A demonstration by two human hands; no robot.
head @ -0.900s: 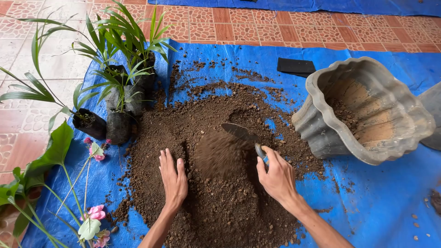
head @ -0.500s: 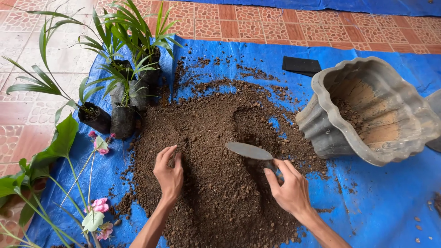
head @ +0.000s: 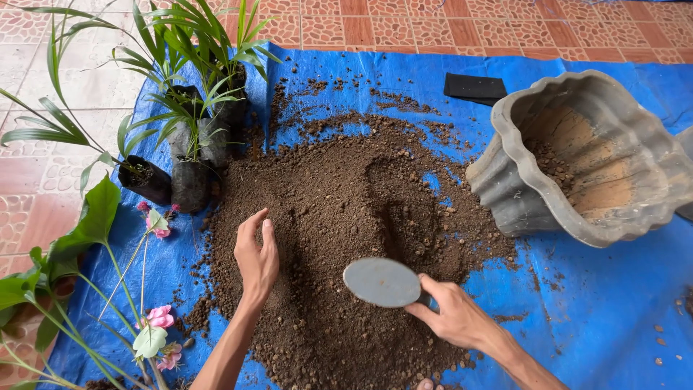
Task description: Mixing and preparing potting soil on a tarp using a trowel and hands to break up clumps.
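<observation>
Left hand (head: 256, 256) stands edge-up, fingers (head: 249, 224) loosely straight; right hand (head: 451, 314) is fisted, forearm angling down-right.

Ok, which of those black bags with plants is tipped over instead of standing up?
The leftmost black bag, at the tarp's left edge. It leans over with its open top toward the tiles, while the other bags stand upright in a cluster beside the soil.
</observation>
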